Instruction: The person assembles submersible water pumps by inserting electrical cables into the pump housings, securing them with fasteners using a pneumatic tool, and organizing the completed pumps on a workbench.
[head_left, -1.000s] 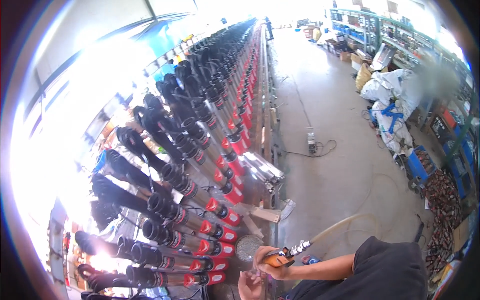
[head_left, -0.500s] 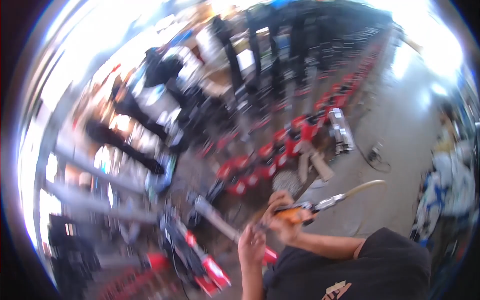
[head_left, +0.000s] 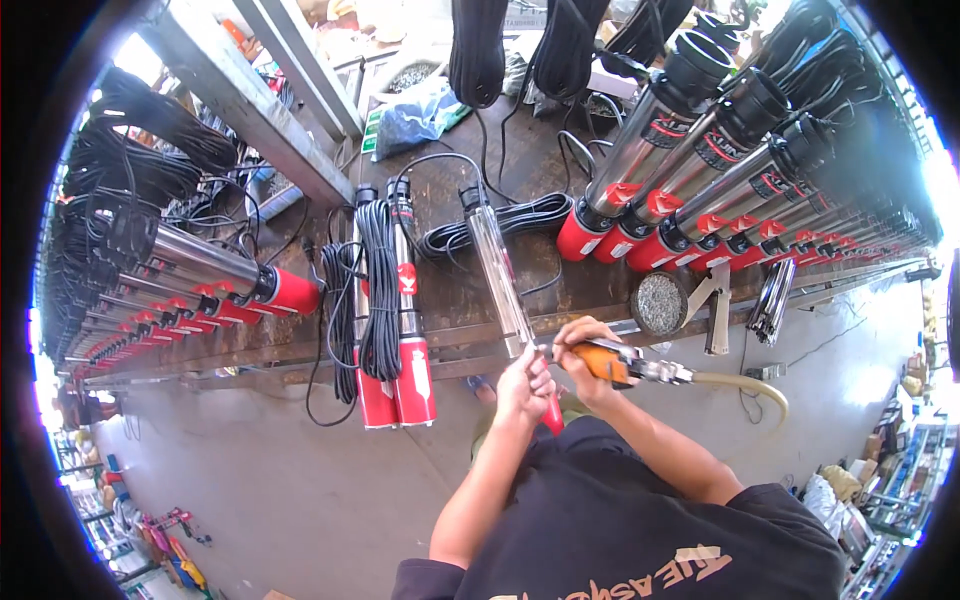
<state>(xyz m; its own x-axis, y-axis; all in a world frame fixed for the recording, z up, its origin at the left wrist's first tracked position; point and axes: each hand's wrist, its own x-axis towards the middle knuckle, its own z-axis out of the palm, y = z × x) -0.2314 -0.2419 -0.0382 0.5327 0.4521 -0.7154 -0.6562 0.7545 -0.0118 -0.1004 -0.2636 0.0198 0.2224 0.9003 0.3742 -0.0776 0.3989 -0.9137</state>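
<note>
Left hand [head_left: 527,387]: fingers curled in over the lower part of a steel cylinder [head_left: 492,265]; whether they grip the cylinder or pinch something small cannot be told. Right hand [head_left: 586,352], just beside the left: closed around an orange air tool [head_left: 602,363], its front end toward the left hand. Pale hose [head_left: 745,382], one, fitted to the tool's rear, curving away right of the right hand. The cylinder — black-capped, red-ended — slants from the table [head_left: 445,275] ahead of the left hand, its red end [head_left: 552,414] showing past that hand on the near side. Black cable coil [head_left: 535,217], lying ahead of both hands, beside the cylinder. Cylinder pair [head_left: 408,300], red-based, hung with black cable, left of the left hand. Round dish [head_left: 685,302] of small grey pieces, ahead and right of the right hand; bundled metal strips [head_left: 772,303], farther right. Cylinder row [head_left: 625,165], red-ended, ahead and right of the right hand.
</note>
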